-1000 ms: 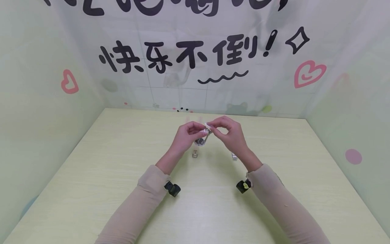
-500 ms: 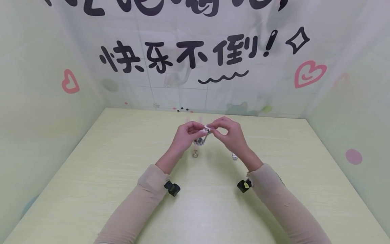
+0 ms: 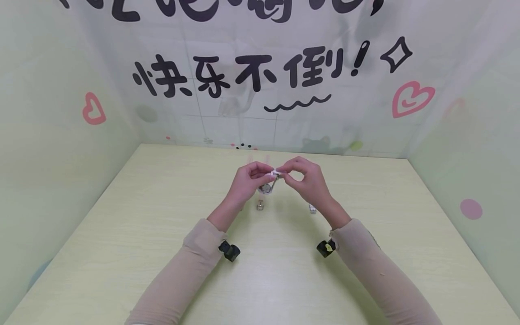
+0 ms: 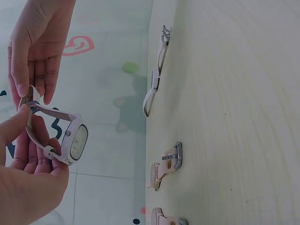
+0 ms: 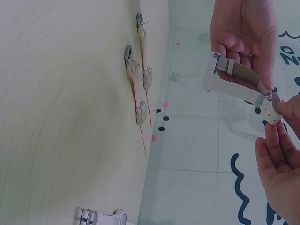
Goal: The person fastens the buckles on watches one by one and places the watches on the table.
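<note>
A white wristwatch (image 4: 77,140) hangs in the air between both hands, its strap bent into a loop and its round dial facing sideways. My left hand (image 3: 245,181) holds the strap near the metal buckle (image 4: 32,106), thumb and fingers around it. From the other side, my right hand (image 3: 306,180) pinches the strap's free end (image 5: 270,111), which shows punched holes in the right wrist view. That end lies at the buckle; whether the buckle's pin sits in a hole cannot be made out. Fingertips of both hands nearly meet there.
Below the hands, two pink-strapped watches, one nearer (image 5: 140,112) and one farther (image 5: 147,77), lie on the light wooden table (image 3: 268,280). Another white watch (image 4: 156,78) lies by the right hand. A printed curtain (image 3: 227,117) stands behind the table.
My right hand has shifted down very slightly, and the white strap end that stuck up above the buckle now lies lower and flatter between the fingers. The left hand stays almost still.
</note>
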The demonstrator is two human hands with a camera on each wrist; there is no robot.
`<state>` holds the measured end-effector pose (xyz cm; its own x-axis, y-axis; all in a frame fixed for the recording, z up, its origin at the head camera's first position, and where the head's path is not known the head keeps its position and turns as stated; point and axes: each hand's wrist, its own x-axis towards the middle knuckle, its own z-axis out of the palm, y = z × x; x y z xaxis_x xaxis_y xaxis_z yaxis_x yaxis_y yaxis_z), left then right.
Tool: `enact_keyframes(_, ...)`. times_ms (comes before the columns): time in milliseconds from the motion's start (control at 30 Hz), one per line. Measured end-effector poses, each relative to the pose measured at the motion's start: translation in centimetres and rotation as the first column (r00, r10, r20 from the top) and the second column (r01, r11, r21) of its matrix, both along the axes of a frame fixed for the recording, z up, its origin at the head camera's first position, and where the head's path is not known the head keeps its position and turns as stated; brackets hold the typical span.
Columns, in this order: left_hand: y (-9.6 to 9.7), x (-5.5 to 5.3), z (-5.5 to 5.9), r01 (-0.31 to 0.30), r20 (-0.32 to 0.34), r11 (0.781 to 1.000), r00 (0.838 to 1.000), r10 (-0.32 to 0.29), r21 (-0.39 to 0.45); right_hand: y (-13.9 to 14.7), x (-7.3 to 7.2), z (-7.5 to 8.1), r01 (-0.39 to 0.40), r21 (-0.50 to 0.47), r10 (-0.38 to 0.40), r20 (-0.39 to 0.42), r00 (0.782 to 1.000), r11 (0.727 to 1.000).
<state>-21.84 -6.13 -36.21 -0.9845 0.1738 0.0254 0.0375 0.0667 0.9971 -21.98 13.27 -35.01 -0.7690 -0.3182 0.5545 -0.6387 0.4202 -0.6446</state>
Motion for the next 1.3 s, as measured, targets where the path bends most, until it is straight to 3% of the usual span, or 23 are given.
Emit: enact_keyframes(1300,0.16,-0.05,-0.12,0.007,0.004,0.999,1.0,-0.007,-0.035,0.2,0.25,0.0,0.021,0.076,-0.019,-0.028,0.999,0.997)
